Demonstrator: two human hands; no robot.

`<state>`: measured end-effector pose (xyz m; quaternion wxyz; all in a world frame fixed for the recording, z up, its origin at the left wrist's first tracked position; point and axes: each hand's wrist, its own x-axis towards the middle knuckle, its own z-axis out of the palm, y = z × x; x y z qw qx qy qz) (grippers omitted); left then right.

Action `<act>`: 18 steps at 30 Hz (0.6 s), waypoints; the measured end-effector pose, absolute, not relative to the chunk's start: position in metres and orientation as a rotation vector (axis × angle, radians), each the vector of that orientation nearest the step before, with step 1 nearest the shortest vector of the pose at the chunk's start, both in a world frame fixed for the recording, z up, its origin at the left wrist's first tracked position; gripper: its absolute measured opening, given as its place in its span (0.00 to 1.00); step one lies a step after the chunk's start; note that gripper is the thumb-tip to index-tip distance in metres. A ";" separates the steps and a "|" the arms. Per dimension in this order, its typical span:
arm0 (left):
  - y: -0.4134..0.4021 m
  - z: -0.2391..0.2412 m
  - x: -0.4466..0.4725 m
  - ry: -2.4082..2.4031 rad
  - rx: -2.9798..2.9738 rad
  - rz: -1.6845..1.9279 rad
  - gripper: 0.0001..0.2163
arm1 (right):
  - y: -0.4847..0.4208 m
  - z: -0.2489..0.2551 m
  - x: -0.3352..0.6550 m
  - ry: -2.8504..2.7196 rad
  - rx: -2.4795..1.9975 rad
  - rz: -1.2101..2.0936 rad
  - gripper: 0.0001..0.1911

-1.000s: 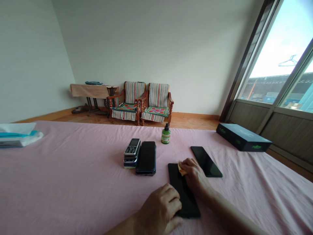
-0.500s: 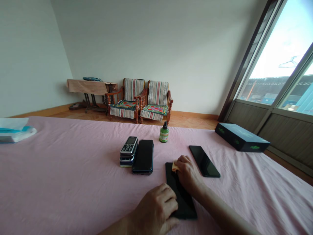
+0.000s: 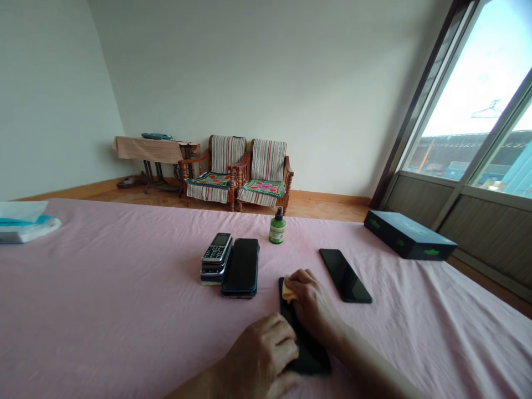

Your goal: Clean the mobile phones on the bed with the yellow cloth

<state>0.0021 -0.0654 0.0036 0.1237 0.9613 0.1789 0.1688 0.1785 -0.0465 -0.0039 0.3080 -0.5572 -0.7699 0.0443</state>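
A flat black phone (image 3: 310, 350) lies on the pink cloth in front of me, partly covered by both hands. My left hand (image 3: 261, 354) is closed at its left edge, with curled fingers resting on the phone. My right hand (image 3: 311, 305) pinches a small yellow cloth (image 3: 287, 291) and presses it on the phone's upper left part. To the right is a second black phone (image 3: 344, 276), lying apart from the hands. On the left a stack of dark smartphones (image 3: 241, 267) sits beside a stack of keypad phones (image 3: 216, 252).
A green spray bottle (image 3: 277, 227) stands behind the phones. At the right is a black box (image 3: 409, 235), and a pack of tissues (image 3: 29, 228) lies at the far left. The pink sheet (image 3: 124, 299) is wrinkled. Two wooden chairs (image 3: 268, 160) stand beyond the edge.
My right hand and the yellow cloth have moved slightly left and down across the phone's upper end. More of the cloth shows. My left hand stays at the phone's edge.
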 end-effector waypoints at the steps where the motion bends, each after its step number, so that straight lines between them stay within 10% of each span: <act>1: -0.064 0.002 0.002 0.510 2.811 0.494 0.09 | -0.049 -0.005 0.178 -2.035 -1.462 0.139 0.15; 18: -0.066 -0.002 0.003 0.550 2.846 0.497 0.10 | -0.055 0.001 0.175 -2.147 -1.334 0.230 0.15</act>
